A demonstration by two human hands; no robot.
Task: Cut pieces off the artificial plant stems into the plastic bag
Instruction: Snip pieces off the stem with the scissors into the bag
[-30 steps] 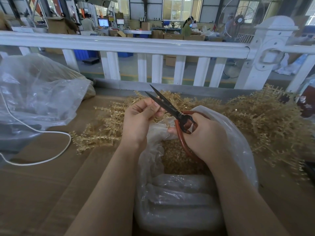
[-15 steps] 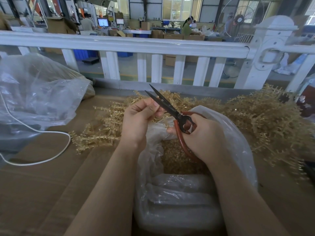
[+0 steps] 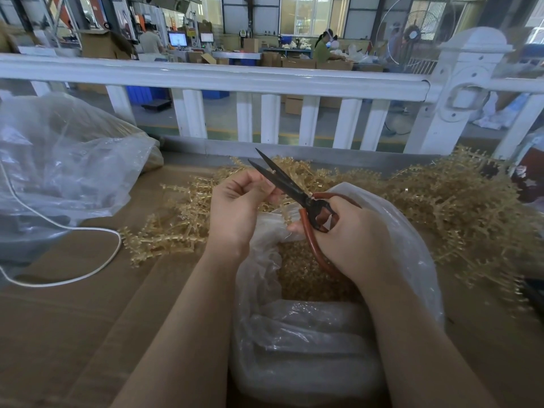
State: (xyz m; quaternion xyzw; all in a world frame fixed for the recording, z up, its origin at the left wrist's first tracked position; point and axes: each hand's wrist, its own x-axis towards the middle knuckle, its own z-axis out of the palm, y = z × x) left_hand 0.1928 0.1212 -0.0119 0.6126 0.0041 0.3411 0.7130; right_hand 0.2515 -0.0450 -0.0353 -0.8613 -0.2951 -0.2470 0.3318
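Left hand: the left hand (image 3: pixel 235 207) pinches a thin golden stem piece (image 3: pixel 272 188) between curled fingers, just beside the blades.
Right hand: the right hand (image 3: pixel 350 240) grips the red handles of the scissors (image 3: pixel 294 191); the black blades stand a little apart, tips pointing up and left.
Plastic bag: the clear plastic bag (image 3: pixel 412 254) lies open under both hands, with golden cut pieces (image 3: pixel 306 278) inside.
Stems: a heap of artificial plant stems (image 3: pixel 459 207) lies on the cardboard surface (image 3: pixel 73 319) behind the bag.
Left side: a second plastic bag (image 3: pixel 64 160) and a white cable (image 3: pixel 97 269).

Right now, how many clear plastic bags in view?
2. One plastic bag sits open under the hands, holding cut pieces. A second bag lies at the far left of the table. More may be hidden beyond the frame edges.
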